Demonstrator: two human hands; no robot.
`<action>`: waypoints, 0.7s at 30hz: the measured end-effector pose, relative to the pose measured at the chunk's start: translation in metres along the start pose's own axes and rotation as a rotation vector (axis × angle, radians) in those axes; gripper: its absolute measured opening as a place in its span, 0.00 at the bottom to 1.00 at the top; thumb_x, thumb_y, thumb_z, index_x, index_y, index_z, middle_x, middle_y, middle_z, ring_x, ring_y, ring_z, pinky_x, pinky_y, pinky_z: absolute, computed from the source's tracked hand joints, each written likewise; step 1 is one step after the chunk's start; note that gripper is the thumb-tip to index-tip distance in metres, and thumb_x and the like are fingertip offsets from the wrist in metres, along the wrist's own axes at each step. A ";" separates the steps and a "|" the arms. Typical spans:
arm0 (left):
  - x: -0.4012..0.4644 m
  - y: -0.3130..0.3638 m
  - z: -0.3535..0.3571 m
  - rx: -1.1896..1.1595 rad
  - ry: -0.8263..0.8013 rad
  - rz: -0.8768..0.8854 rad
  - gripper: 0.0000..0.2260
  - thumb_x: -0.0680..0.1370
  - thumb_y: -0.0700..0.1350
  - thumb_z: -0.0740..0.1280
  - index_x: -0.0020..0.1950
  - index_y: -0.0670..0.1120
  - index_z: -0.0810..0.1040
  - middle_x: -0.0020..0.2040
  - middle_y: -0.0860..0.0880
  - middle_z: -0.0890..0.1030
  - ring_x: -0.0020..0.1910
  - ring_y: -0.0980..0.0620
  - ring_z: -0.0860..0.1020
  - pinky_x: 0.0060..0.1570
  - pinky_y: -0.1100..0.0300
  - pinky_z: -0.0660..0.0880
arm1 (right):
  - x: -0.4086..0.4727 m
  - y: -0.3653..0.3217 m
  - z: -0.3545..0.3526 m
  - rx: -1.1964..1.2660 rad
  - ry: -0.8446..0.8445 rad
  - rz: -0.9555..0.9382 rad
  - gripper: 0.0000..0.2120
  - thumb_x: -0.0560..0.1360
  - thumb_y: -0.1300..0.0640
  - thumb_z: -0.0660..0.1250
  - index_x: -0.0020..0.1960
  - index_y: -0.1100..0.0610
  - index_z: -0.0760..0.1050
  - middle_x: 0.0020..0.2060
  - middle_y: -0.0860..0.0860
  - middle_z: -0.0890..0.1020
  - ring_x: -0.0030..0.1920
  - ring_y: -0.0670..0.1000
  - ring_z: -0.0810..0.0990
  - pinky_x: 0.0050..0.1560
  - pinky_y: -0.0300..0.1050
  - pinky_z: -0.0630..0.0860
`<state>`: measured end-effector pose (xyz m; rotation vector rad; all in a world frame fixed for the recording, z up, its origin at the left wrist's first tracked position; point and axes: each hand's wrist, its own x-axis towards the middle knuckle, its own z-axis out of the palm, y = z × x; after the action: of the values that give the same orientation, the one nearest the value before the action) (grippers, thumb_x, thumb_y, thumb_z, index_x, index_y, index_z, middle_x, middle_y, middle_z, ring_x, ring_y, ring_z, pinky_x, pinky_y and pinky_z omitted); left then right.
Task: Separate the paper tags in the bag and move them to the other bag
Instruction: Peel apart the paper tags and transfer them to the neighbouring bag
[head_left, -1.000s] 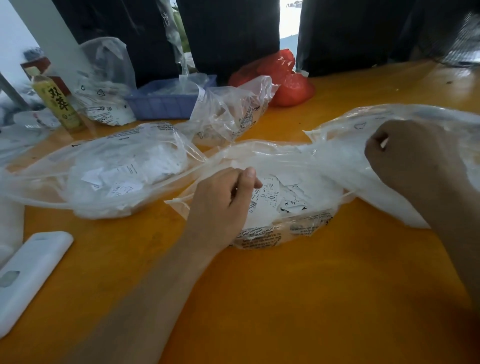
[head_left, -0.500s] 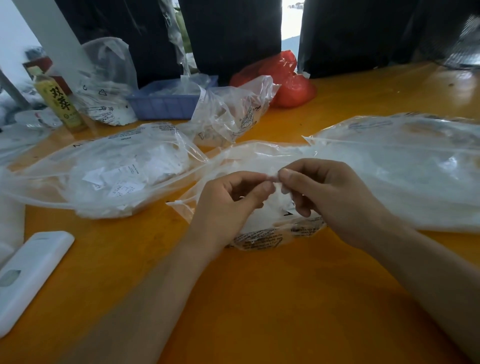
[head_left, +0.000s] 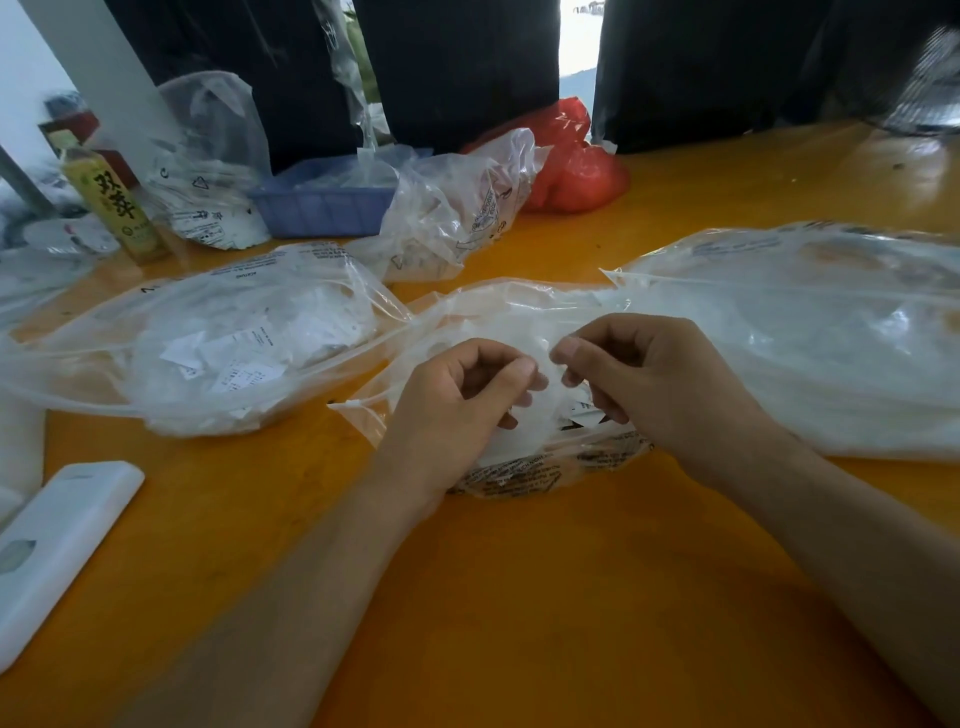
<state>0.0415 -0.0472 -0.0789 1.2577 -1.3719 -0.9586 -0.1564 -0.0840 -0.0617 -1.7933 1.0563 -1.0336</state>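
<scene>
Orange and glossy, the bench (head_left: 519, 597) is carrying a clutter of clear plastic bags, and the middle bag (head_left: 498, 322), lying open with paper tags (head_left: 582, 415) showing inside it, is serving as the landmark. Directly over that middle bag, the left hand (head_left: 457, 410) and the right hand (head_left: 654, 384) are meeting, each with fingers curled and thumb pressed to forefinger, pinching something small and pale between them; whether it is a tag or a fold of the bag's film cannot be told. To the left of the middle bag a fuller bag (head_left: 208, 353) of white tags is resting, and to its right a large flat bag (head_left: 810, 343) is spreading toward the bench's edge. Behind the middle bag a crumpled clear bag (head_left: 457, 208), a blue basket (head_left: 322, 202) and a red bag (head_left: 576, 166) are sitting in a row. Further left of the basket a yellow bottle (head_left: 114, 208) is standing upright. Near the left edge, well apart from the middle bag, a white flat device (head_left: 57, 540) is lying on the bench.
</scene>
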 end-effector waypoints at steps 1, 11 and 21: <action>-0.001 0.001 0.000 -0.010 -0.013 -0.001 0.07 0.80 0.51 0.73 0.54 0.50 0.85 0.49 0.52 0.89 0.49 0.55 0.86 0.44 0.64 0.81 | 0.000 0.000 0.001 -0.012 -0.003 0.001 0.09 0.81 0.49 0.69 0.44 0.50 0.83 0.31 0.41 0.82 0.29 0.41 0.75 0.34 0.36 0.72; 0.000 0.002 -0.002 0.004 0.000 0.020 0.05 0.81 0.49 0.73 0.50 0.49 0.86 0.47 0.51 0.89 0.48 0.53 0.86 0.41 0.62 0.81 | -0.002 -0.001 0.003 -0.027 0.003 -0.044 0.09 0.78 0.43 0.69 0.44 0.46 0.82 0.35 0.52 0.83 0.32 0.54 0.76 0.32 0.45 0.75; -0.002 0.007 -0.001 -0.126 -0.010 0.016 0.01 0.79 0.44 0.76 0.50 0.49 0.85 0.48 0.46 0.89 0.48 0.48 0.87 0.38 0.62 0.81 | -0.001 -0.001 0.000 -0.037 0.076 -0.093 0.08 0.80 0.47 0.70 0.43 0.47 0.81 0.30 0.40 0.82 0.28 0.44 0.73 0.29 0.37 0.72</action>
<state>0.0412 -0.0440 -0.0721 1.1476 -1.3060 -1.0254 -0.1567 -0.0833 -0.0611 -1.8607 1.0524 -1.1524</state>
